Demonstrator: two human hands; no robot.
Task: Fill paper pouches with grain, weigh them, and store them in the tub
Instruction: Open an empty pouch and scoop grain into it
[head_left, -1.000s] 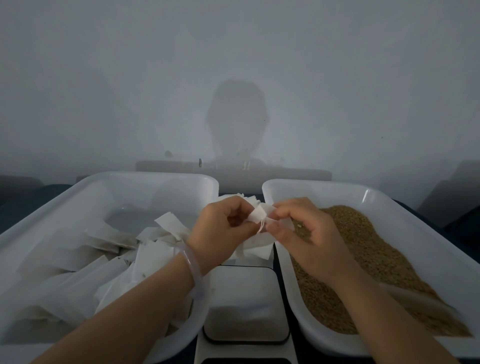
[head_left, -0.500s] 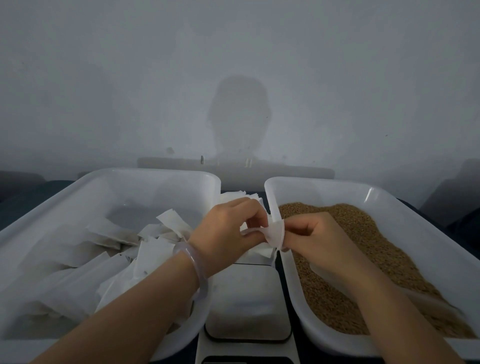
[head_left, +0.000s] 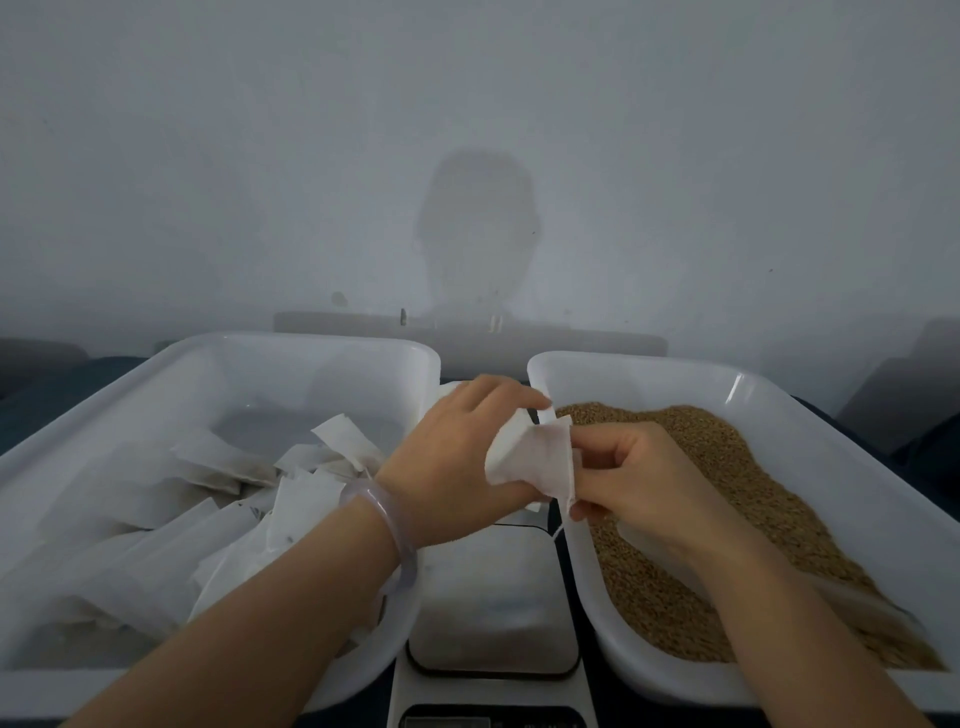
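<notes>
A small white paper pouch (head_left: 535, 460) hangs between my two hands above the gap between the tubs. My left hand (head_left: 457, 462) grips its left side, and my right hand (head_left: 639, 480) pinches its right edge with fingers curled; a thin string dangles below. The right white tub (head_left: 883, 519) holds brown grain (head_left: 727, 493). The left white tub (head_left: 208, 358) holds several white pouches (head_left: 291, 499). A scale (head_left: 493, 603) with a grey platform sits between the tubs, under my hands.
A plain grey wall rises close behind the tubs, with my shadow on it. More loose white pouches lie behind my left hand between the tubs. The scale's display (head_left: 447, 721) shows at the bottom edge. A clear bangle circles my left wrist.
Both hands have come lower and nearer with the pouch. The pouch, bunched at first, is now spread wider between my fingers, close to the grain tub's inner rim.
</notes>
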